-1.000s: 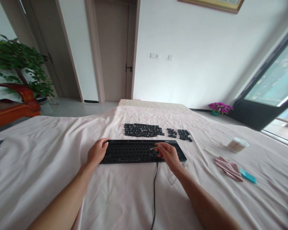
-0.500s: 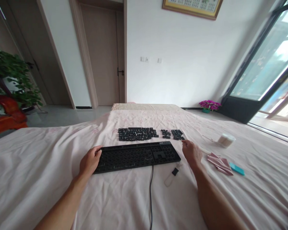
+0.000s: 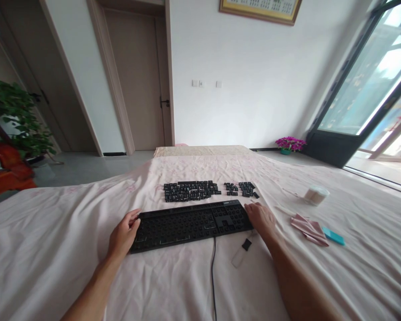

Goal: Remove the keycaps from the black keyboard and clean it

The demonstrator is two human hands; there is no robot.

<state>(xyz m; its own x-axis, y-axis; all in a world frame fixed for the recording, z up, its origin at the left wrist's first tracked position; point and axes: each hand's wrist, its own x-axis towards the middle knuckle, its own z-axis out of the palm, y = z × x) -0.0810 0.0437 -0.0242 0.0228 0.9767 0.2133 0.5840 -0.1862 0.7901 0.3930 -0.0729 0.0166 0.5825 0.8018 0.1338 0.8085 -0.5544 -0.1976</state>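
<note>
A black keyboard (image 3: 183, 225) with its keycaps removed lies on the pink cloth, its cable (image 3: 213, 276) running toward me. My left hand (image 3: 124, 232) grips its left end, thumb on top and fingers at the edge. My right hand (image 3: 260, 217) is closed at the right end, fingers bent against the edge; fingertips are partly hidden. Just beyond the keyboard, loose black keycaps (image 3: 190, 191) lie in a large group, with smaller keycap groups (image 3: 231, 189) to the right. A wire keycap puller (image 3: 246, 244) with a black handle lies below the keyboard's right end.
To the right are a white round container (image 3: 316, 195), a folded pink cloth (image 3: 309, 229) and a blue flat item (image 3: 334, 236). The cloth-covered surface (image 3: 167, 285) has wrinkles. Beyond stand a door (image 3: 132, 80), plants and a red wooden chair (image 3: 10, 165).
My right hand has moved left and down from beside the keycaps onto the keyboard's right end. The left hand stays at the left end. The view has shifted slightly.
</note>
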